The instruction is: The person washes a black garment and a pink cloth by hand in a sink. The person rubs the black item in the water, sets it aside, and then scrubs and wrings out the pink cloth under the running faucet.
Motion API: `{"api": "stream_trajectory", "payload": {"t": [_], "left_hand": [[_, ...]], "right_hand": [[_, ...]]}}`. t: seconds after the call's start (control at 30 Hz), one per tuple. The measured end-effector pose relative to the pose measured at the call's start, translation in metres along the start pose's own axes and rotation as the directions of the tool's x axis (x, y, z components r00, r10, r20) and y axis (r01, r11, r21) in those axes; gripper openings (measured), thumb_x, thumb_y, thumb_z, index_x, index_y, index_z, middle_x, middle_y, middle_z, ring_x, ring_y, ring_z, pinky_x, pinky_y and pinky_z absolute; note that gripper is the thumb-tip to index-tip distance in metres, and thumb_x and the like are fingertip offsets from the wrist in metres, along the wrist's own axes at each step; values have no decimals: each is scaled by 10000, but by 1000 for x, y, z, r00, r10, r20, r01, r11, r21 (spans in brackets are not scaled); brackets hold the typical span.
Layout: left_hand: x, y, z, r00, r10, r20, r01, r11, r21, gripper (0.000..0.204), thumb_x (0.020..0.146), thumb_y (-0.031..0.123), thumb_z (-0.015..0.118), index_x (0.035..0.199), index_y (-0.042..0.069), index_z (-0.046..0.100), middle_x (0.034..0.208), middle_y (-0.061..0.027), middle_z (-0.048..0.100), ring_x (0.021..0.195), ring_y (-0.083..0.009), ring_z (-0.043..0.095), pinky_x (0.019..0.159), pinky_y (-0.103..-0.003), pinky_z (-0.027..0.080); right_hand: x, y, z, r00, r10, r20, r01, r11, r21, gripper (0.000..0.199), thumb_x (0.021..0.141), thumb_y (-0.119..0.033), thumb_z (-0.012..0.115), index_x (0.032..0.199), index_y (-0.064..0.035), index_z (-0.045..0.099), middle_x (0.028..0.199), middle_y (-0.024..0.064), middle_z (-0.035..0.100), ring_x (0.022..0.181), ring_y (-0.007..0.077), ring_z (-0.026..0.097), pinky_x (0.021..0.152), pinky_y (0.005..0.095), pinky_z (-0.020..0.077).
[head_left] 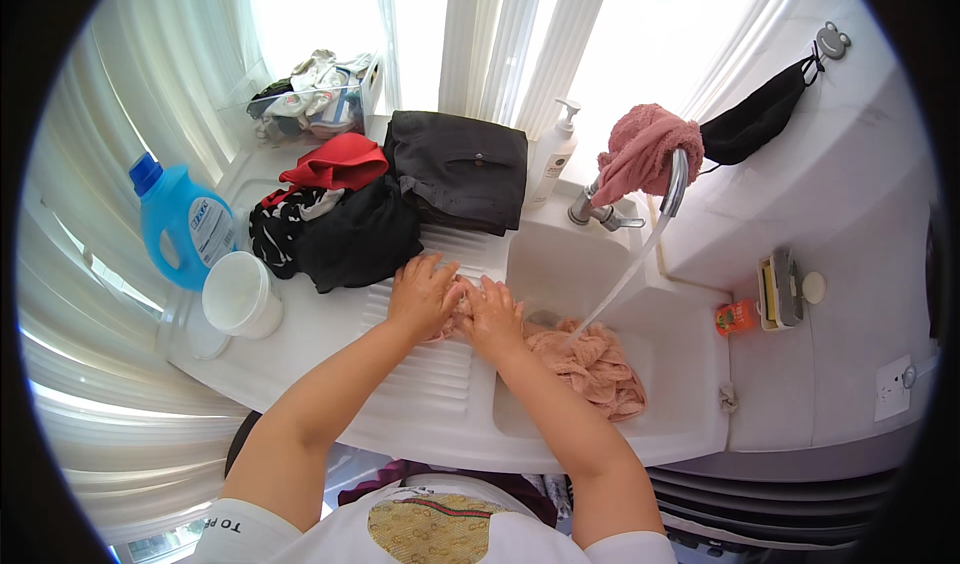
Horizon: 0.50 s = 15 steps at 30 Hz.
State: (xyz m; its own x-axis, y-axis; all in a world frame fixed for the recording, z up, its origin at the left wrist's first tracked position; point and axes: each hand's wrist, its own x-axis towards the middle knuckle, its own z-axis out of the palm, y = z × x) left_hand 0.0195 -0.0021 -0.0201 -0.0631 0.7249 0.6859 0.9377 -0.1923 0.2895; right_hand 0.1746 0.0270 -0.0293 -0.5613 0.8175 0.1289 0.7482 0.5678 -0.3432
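My left hand (422, 292) and my right hand (492, 316) are close together over the ribbed washboard (430, 376), just left of the basin. Both have their fingers bent around a bunched pink cloth (447, 333), mostly hidden under them. In the basin lies a crumpled wet pink towel (595, 372); whether it is one piece with the cloth in my hands, I cannot tell. Water runs onto it from the metal tap (678, 186). Another pink cloth (645, 149) is draped over the tap.
Beyond my hands sit folded dark trousers (460, 169), black clothes (360, 239), a red garment (345, 161) and a clear bin (368, 99) of clothes. To the left stand a blue detergent bottle (180, 224) and a white tub (242, 299). A pump bottle (552, 164) stands behind the basin.
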Motion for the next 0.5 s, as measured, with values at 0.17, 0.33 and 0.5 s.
{"api": "stream_trajectory", "payload": {"t": [0.17, 0.33, 0.5], "left_hand": [[-64, 23, -70, 904, 258, 340, -144, 934, -328, 307, 746, 355, 728, 766, 72, 612, 804, -97, 568, 771, -295, 545, 686, -394, 428], [-45, 12, -24, 950, -16, 311, 58, 990, -125, 208, 813, 251, 676, 743, 69, 604, 831, -121, 583, 807, -312, 550, 734, -420, 432], [7, 13, 9, 984, 3, 176, -15, 998, 66, 348, 819, 323, 704, 1089, 107, 659, 1077, -124, 602, 1068, -326, 524, 970, -524, 348]], "right_hand": [[-86, 11, -21, 907, -404, 121, 359, 890, 280, 570, 785, -393, 703, 1321, -266, 555, 1138, 60, 526, 1138, 266, 480, 1010, 560, 292], [-43, 15, 12, 966, -253, -48, 257, 940, 223, 602, 816, -376, 696, 1355, -186, 510, 1299, 145, 452, 1287, 336, 375, 1049, 614, 269], [-3, 1, -14, 938, 282, 202, -321, 927, 195, 747, 883, -386, 651, 1503, -187, 284, 1550, 215, 224, 1469, 396, 101, 1125, 655, 178]]}}
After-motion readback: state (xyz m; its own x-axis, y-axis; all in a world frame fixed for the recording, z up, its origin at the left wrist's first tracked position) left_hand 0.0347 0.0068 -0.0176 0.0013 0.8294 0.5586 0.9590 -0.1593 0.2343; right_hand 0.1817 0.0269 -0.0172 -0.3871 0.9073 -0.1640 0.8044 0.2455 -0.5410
